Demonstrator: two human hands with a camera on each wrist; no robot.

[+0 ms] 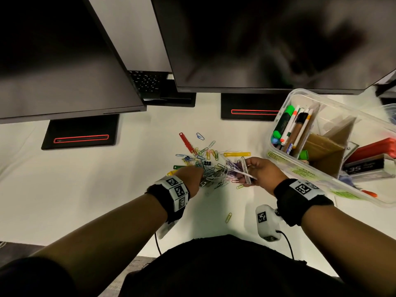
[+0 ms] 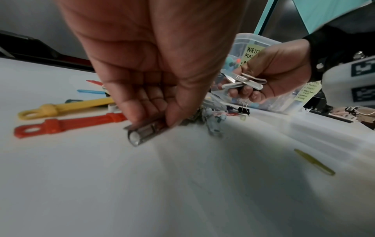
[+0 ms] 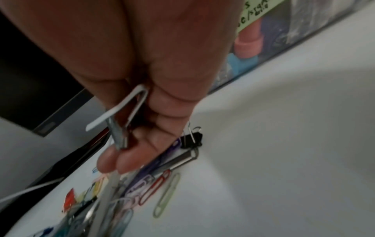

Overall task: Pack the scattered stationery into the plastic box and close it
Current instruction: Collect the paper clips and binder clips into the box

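Note:
A pile of coloured paper clips (image 1: 205,163) and plastic fastener strips lies mid-table. My left hand (image 1: 198,175) reaches into the pile's left side. In the left wrist view its fingers (image 2: 150,110) pinch a metal fastener bar (image 2: 142,134) against the table. My right hand (image 1: 249,172) hovers over the pile's right side, gripping a bundle of metal fastener pieces (image 1: 245,170), also seen as metal fastener pieces (image 3: 119,118). The clear plastic box (image 1: 299,91) stands open at the right, holding markers (image 1: 289,129) and cardboard dividers.
Two dark monitors (image 1: 257,39) on stands with red lines fill the back. A yellow strip (image 2: 67,107) and a red strip (image 2: 67,125) lie left of the pile. A black binder clip (image 3: 191,137) and a loose olive clip (image 1: 228,217) lie nearby.

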